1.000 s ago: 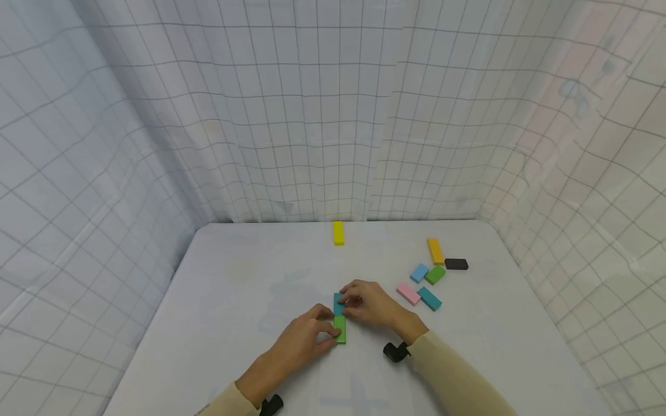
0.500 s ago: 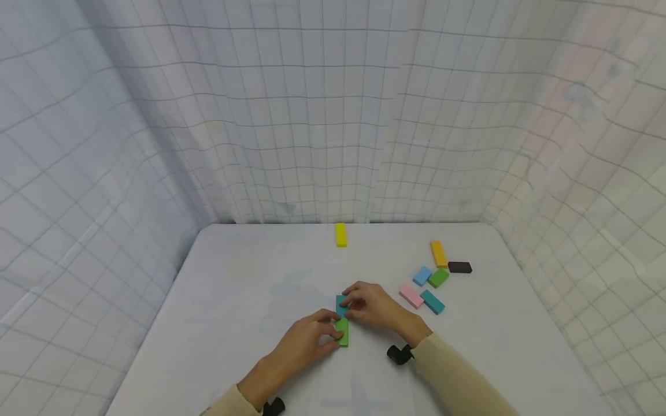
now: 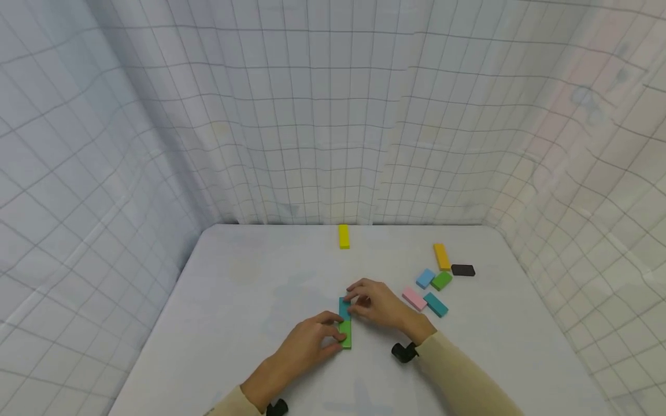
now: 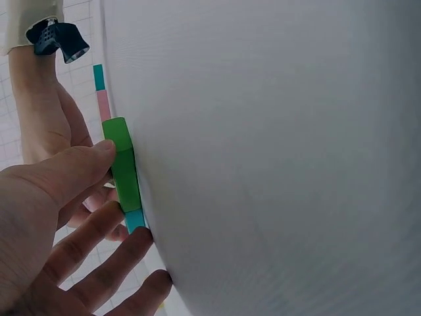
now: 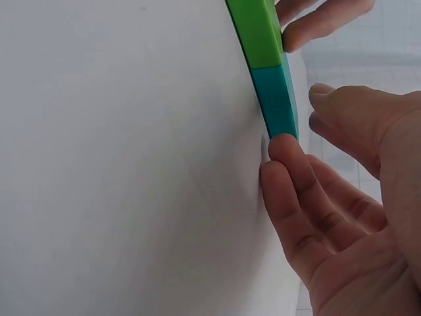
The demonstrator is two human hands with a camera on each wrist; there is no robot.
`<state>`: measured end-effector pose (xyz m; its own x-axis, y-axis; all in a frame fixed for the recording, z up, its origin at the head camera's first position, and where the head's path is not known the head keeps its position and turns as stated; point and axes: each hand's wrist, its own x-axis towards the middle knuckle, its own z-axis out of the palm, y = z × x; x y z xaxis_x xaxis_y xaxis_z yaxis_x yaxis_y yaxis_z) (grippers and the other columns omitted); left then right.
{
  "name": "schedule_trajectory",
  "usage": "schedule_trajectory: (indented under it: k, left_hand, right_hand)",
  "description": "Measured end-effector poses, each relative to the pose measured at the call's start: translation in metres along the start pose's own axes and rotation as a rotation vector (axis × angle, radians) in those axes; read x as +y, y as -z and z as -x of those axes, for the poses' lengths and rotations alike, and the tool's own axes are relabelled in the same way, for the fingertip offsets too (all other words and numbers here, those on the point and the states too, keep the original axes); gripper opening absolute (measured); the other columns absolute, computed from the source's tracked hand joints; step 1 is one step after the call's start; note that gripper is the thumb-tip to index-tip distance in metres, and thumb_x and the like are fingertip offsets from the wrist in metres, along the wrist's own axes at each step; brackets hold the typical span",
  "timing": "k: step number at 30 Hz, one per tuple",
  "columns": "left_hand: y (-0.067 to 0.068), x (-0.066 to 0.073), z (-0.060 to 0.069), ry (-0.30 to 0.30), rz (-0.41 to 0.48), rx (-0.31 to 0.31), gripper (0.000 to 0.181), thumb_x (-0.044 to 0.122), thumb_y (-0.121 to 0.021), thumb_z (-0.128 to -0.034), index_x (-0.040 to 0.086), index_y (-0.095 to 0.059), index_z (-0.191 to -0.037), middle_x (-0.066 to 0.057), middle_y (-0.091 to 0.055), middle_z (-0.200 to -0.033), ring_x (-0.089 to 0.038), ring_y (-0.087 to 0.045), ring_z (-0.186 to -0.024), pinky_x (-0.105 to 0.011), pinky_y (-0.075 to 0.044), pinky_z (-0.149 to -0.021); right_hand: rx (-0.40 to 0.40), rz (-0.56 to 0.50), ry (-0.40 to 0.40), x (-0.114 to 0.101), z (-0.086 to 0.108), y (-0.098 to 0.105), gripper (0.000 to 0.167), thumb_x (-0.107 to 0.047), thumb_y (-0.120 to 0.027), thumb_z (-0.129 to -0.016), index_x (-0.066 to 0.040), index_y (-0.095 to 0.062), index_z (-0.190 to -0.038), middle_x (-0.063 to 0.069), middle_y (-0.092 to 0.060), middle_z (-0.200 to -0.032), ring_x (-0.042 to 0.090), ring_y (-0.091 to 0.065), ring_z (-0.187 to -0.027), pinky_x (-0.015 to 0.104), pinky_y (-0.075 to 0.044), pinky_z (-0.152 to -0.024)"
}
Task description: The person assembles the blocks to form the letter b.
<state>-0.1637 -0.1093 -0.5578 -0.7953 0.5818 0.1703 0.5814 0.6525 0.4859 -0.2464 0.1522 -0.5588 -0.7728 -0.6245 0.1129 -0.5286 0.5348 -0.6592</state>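
A green block (image 3: 346, 335) and a teal block (image 3: 344, 308) lie end to end, touching, on the white table, the teal one farther away. My left hand (image 3: 304, 346) grips the green block; in the left wrist view its thumb presses on the green block (image 4: 125, 168) and its index fingertip sits by the joint with the teal block (image 4: 134, 220). My right hand (image 3: 382, 306) is at the teal block's far end and right side. Two of its fingertips meet at the end of the teal block (image 5: 275, 102) in the right wrist view, with the thumb apart from it.
A yellow block (image 3: 344, 237) lies near the table's back edge. At the right are an orange block (image 3: 441, 256), a black block (image 3: 463, 270), a light blue block (image 3: 425, 278), a second green block (image 3: 441, 281), a pink block (image 3: 414, 299) and another teal block (image 3: 435, 304).
The head view has shifted slightly, moving everything a little right and down in the picture. Both hands stay at the two touching blocks, with only slight finger movement.
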Motion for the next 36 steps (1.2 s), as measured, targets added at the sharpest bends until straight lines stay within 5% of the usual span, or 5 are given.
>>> schedule_trajectory:
  k: [8,21,36]
  left_hand:
    - [0.001,0.0,0.0,0.005,0.004,0.01,0.014,0.017,-0.096,-0.0975,0.016,-0.095,-0.111,-0.005,-0.082,-0.141,-0.028,-0.082,-0.13,-0.05,-0.07,-0.107]
    - [0.002,0.003,0.0,0.016,0.011,-0.008,0.015,0.017,-0.097,-0.0972,0.016,-0.095,-0.112,-0.004,-0.082,-0.141,-0.026,-0.082,-0.128,-0.049,-0.069,-0.108]
    - [0.002,0.003,0.001,0.023,0.022,-0.02,0.015,0.018,-0.096,-0.0988,0.017,-0.094,-0.114,-0.004,-0.081,-0.143,-0.027,-0.081,-0.13,-0.048,-0.069,-0.108]
  right_hand:
    - [0.043,0.033,-0.005,0.004,-0.012,0.006,0.03,-0.019,-0.082,-0.112,-0.012,-0.082,-0.141,0.007,-0.073,-0.15,0.011,-0.078,-0.11,0.03,-0.066,-0.1]
    - [0.111,0.063,-0.007,0.015,-0.044,0.022,0.043,-0.018,-0.077,-0.115,-0.009,-0.072,-0.156,0.017,-0.064,-0.162,0.034,-0.077,-0.13,0.053,-0.067,-0.111]
    - [0.075,0.153,-0.145,0.025,-0.079,0.027,0.063,-0.025,-0.074,-0.117,-0.008,-0.053,-0.174,0.022,-0.041,-0.185,0.048,-0.046,-0.169,0.067,-0.042,-0.139]
